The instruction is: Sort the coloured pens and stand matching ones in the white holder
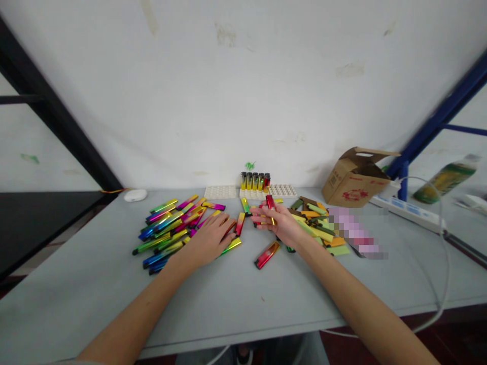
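Observation:
My right hand holds a red-and-gold lighter upright between thumb and fingers, raised above the table. My left hand reaches palm down at the right edge of a pile of shiny multicoloured lighters. Its fingers curl round an orange-brown lighter, partly covered by them. Between the hands lie a red-yellow lighter and a green-yellow one. Nearer me is a red-orange lighter. Several lighters stand upright in a white holed tray by the wall.
Two more white holed trays flank the middle one. Right of my right hand spreads a heap of yellow, green and orange lighters. Beyond are an open cardboard box, a power strip with a white cable, and a bottle. A white case lies far left.

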`<state>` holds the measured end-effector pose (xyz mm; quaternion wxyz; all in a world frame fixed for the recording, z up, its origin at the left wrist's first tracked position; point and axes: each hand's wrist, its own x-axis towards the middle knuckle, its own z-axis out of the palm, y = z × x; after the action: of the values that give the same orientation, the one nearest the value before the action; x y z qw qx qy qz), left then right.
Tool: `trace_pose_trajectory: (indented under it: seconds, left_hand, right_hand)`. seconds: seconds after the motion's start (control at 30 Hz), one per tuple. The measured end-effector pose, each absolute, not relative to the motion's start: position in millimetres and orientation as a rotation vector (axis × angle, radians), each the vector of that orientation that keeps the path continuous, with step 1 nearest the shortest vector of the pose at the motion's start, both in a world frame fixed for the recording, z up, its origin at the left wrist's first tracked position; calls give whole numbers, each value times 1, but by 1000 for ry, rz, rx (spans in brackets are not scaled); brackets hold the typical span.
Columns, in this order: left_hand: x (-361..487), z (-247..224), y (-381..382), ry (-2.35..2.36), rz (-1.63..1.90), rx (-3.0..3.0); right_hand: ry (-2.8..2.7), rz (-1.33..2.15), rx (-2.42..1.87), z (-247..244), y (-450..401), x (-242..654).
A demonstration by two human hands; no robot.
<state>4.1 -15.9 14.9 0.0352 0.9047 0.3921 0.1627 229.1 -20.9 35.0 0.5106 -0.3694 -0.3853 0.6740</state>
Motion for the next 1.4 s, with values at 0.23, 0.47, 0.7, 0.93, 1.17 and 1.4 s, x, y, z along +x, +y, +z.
trace_pose_trajectory:
  seconds: [0.23,0.47,0.7,0.93,1.17,1.4]
  left_hand:
    - [3,14,-15,1199,522,2773]
    - [3,13,-15,1216,507,2773]
    - [2,12,-14,1207,513,2790]
    - [3,13,-15,1227,477,2788]
    - [2,13,-15,1222,463,2785]
    - [3,13,-15,1227,476,2778]
  right_hand:
    - [-839,1668,-903,31,-17,232]
    - [-633,1750,-829,33,-12,237]
    - [-653,1822,-744,36,-12,240]
    - [-783,1805,-732,29,-10,238]
    - [-791,1822,-699,31,-12,240]
    - [-758,1825,-682,31,-14,241]
